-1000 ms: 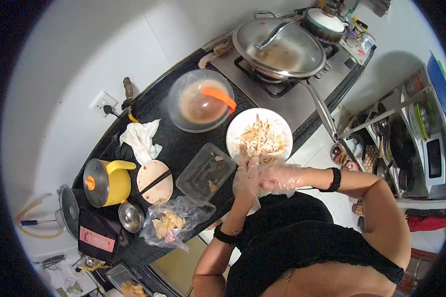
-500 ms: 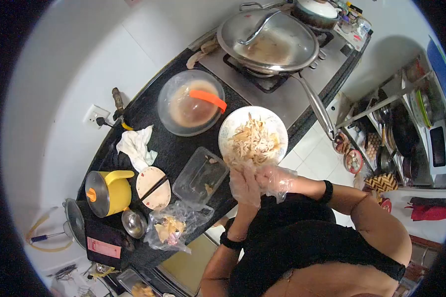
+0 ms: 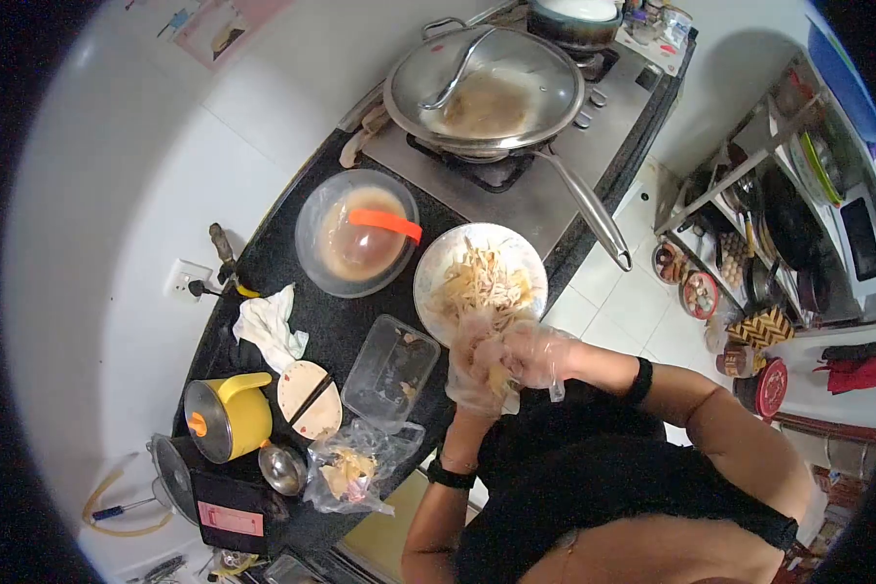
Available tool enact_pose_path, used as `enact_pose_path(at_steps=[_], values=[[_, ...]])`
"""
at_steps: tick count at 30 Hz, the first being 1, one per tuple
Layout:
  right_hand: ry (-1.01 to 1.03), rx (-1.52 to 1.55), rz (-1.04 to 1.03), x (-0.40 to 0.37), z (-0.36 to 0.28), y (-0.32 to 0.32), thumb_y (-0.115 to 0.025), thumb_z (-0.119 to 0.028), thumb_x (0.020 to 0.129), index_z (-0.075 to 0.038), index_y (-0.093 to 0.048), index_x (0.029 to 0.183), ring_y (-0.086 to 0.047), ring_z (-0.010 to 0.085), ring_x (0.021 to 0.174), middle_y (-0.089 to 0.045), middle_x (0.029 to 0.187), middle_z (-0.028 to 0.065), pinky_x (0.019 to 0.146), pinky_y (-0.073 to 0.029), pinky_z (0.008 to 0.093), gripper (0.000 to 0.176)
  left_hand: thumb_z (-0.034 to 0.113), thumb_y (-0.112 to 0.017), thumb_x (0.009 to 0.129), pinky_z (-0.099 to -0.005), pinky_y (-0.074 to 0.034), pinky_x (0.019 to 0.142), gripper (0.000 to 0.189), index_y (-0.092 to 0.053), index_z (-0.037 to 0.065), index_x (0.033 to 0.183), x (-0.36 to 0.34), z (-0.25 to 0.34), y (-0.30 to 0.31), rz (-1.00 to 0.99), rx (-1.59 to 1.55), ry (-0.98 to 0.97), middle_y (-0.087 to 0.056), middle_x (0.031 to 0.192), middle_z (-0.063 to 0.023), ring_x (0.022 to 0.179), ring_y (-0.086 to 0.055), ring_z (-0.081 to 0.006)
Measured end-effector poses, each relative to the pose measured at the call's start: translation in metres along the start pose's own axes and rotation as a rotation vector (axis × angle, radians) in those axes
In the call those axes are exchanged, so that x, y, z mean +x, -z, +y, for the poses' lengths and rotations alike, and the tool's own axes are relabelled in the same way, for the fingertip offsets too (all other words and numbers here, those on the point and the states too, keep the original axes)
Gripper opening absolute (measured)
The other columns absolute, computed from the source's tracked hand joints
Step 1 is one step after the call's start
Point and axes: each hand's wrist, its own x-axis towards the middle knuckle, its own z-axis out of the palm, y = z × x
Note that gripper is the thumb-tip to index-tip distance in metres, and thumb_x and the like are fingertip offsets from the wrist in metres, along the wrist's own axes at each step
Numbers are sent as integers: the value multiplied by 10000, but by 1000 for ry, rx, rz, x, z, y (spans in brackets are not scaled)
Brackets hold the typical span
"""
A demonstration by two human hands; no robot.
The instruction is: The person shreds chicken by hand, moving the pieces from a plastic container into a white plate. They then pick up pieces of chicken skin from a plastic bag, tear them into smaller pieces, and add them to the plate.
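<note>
Meat piece [image 3: 497, 376] was pinched between left hand [image 3: 472, 368] and right hand [image 3: 537, 352], both gloved, just off the plate [image 3: 428, 268] rim. Both had backed off the shreds [image 3: 482, 282] since 0.5 s ago. I judged another pull-apart was underway.

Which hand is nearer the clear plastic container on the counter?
Left. The left hand is right beside the clear container, close to its rim. The right hand lies beyond the left hand, further away, by the white plate's near edge.
</note>
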Motion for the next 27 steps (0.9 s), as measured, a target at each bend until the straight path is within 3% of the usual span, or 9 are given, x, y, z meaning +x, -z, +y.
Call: enact_pose_path(at_steps=[5,8,10,13,16,20,22,25,27], values=[[-495,484,-323,-5,15,0,-522,-174,756,-45,-519,789,-547,292,656,-532,675,134,565,-447,351,134,181,-580,772,-420,-422,778,270,-544,140,1036,5,-7,19,64,211,-341,-454,1127,-153,979,-482,-349],[-705,1029,-177,-4,25,-9,-538,-155,735,-42,-497,792,-536,315,691,-532,701,135,579,-442,356,133,104,-599,708,-435,-419,790,410,-525,183,1103,-2,4,33,-187,497,-58,-478,1082,-135,961,-497,-345],[-380,119,-200,18,0,21,-559,-177,736,-45,-492,755,-522,316,695,-527,713,140,604,-435,357,149,75,-584,709,-374,-433,771,449,-511,196,1135,-3,5,35,-253,96,176,-494,1053,-149,917,-516,-322],[-479,409,-268,12,31,9,-490,-288,817,-39,-526,762,-517,242,696,-525,722,111,635,-428,340,257,92,-575,753,-353,-460,713,381,-461,113,1116,3,11,47,-408,59,295,-530,987,-181,881,-542,-284],[-579,639,-264,18,27,12,-395,-379,868,-27,-548,780,-494,177,688,-524,718,77,635,-421,328,394,80,-522,798,-328,-465,687,228,-485,43,1020,4,11,39,-122,-513,798,-561,924,-146,802,-570,-263],[-580,610,-338,28,27,12,-404,-379,865,-42,-525,719,-482,155,520,-503,600,45,501,-415,286,387,91,-471,843,-338,-459,693,110,-493,12,916,2,0,21,18,-545,815,-560,902,-164,748,-565,-286],[-756,1682,-317,26,27,-1,-409,-237,841,-110,-451,621,-421,121,437,-434,508,2,413,-350,244,257,105,-469,848,-344,-447,694,124,-496,5,915,5,-1,23,-243,-51,698,-566,826,-144,725,-554,-291],[-816,2444,-532,23,17,-6,-395,-361,873,-144,-414,599,-382,105,350,-401,465,-14,310,-293,247,350,81,-485,812,-354,-429,681,116,-508,36,916,-3,-17,6,133,104,271,-540,801,-135,740,-533,-299],[-903,2638,-581,17,7,-8,-389,-346,878,-146,-408,600,-389,99,352,-399,462,-17,305,-288,243,343,71,-494,784,-357,-420,676,165,-517,40,945,-4,-30,18,57,284,179,-531,794,-136,746,-527,-300]])
